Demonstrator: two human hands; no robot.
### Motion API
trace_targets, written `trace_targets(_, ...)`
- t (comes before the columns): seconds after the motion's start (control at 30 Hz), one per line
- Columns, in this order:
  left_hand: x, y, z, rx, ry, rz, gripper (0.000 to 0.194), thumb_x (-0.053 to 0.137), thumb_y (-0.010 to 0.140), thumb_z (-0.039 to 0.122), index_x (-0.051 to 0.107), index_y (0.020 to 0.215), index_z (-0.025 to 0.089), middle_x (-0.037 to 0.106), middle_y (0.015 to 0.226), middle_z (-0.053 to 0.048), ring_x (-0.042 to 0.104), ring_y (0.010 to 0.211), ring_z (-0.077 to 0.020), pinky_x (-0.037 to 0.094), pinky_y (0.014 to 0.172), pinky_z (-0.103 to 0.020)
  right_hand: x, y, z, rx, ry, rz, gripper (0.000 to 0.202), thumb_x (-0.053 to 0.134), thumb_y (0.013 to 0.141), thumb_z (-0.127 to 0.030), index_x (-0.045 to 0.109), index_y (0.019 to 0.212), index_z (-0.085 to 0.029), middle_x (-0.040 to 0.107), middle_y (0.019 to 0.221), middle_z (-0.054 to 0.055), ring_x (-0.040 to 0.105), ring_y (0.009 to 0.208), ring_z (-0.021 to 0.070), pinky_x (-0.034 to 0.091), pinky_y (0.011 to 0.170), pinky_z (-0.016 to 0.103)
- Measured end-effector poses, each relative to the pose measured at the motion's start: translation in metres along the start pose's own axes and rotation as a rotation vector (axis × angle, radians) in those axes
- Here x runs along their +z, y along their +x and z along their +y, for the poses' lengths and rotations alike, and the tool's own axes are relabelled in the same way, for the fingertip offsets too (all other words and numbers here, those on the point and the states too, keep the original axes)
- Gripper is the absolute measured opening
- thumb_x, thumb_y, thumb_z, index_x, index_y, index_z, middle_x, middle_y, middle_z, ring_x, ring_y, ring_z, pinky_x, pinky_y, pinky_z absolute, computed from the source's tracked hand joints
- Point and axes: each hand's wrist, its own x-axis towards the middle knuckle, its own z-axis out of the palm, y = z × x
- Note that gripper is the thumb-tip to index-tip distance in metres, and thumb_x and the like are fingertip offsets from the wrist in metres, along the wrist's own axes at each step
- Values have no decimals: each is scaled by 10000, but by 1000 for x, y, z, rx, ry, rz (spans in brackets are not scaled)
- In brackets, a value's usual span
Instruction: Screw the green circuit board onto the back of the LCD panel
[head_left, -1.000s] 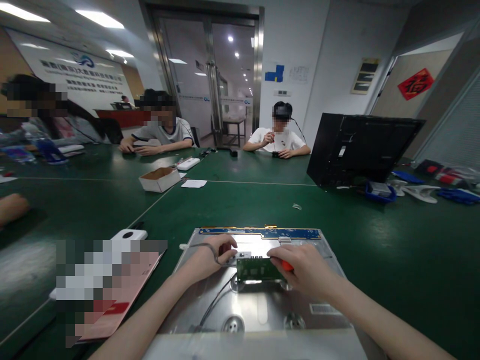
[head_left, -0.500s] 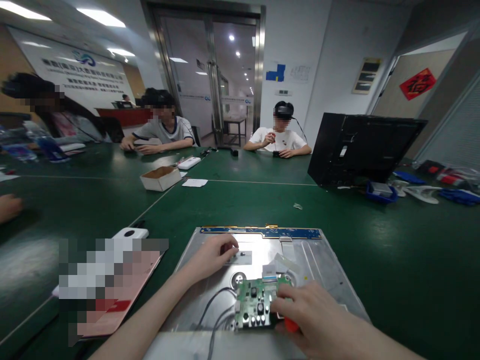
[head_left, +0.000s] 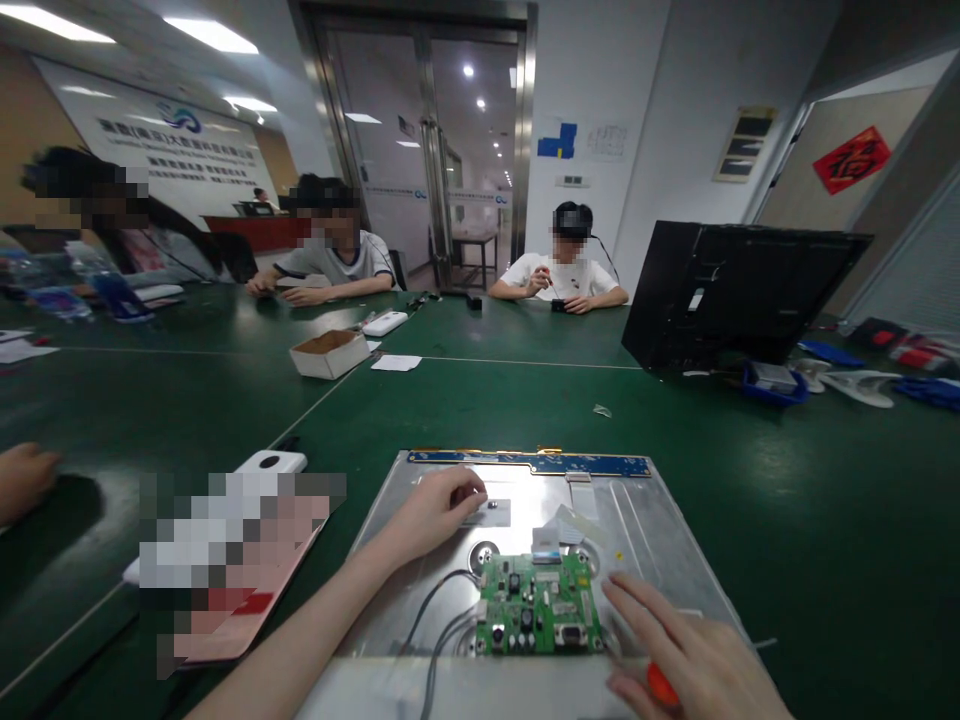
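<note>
A metal display panel [head_left: 652,540] lies back side up in front of me, a blue circuit strip [head_left: 600,465] along its far edge. On its near half sits a green circuit board [head_left: 536,605], with dark cables at its left side and a pale flat cable at the top. My left hand [head_left: 442,505] rests on the panel, fingers curled together beside a pale label [head_left: 496,512] with tiny dark pieces; whatever is in the fingertips is hidden. Just right of the board, my right hand [head_left: 679,645] is closed around an orange-handled screwdriver [head_left: 662,685], mostly hidden by the hand.
Left of the panel lie a white device [head_left: 274,463] and a pink flat item [head_left: 247,615], partly blurred. Farther off stand an open cardboard box [head_left: 330,358] and a black monitor [head_left: 742,290]. Several people sit around the table; another person's hand [head_left: 26,482] is at the left edge.
My right hand has moved right, off the circuit board, with the screwdriver, uncovering the board's right side. My left hand keeps its place by the label. The view has shifted slightly.
</note>
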Motion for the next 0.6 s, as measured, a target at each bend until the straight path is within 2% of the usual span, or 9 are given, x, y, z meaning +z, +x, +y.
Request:
trace_targets(0.07, 2, 0, -1, 0, -5, 13, 243, 504, 882, 353, 665, 847, 174, 654, 752, -40, 566, 686, -192, 403, 625, -273, 2, -13, 3, -24, -21, -23, 627, 490, 919, -559, 502, 1386, -140, 617, 1303, 171, 733, 666, 220, 591, 501, 285)
trace_targets(0.2, 7, 1, -3, -8, -3, 24, 231, 529, 876, 358, 669, 860, 175, 660, 764, -41, 576, 692, -197, 413, 634, -276, 4, -21, 8, -101, -38, -109, 602, 525, 881, -595, 636, 1277, -155, 650, 1233, 148, 737, 641, 230, 591, 469, 281)
trace_targets(0.47, 11, 8, 3, -36, 44, 38, 175, 551, 845, 319, 660, 838, 182, 651, 746, -33, 582, 703, -201, 414, 637, -277, 2, -18, 14, -43, -26, -131, 594, 573, 853, -556, 656, 1263, -135, 634, 1244, 175, 735, 643, 264, 596, 494, 333)
trace_targets(0.6, 12, 9, 5, -50, 61, 49, 147, 548, 829, 289, 643, 800, 180, 639, 734, -28, 572, 684, -195, 392, 612, -272, -14, -3, 11, 35, 36, -245, 521, 598, 848, -530, 676, 1235, -191, 661, 1230, 138, 740, 770, 294, 604, 596, 378)
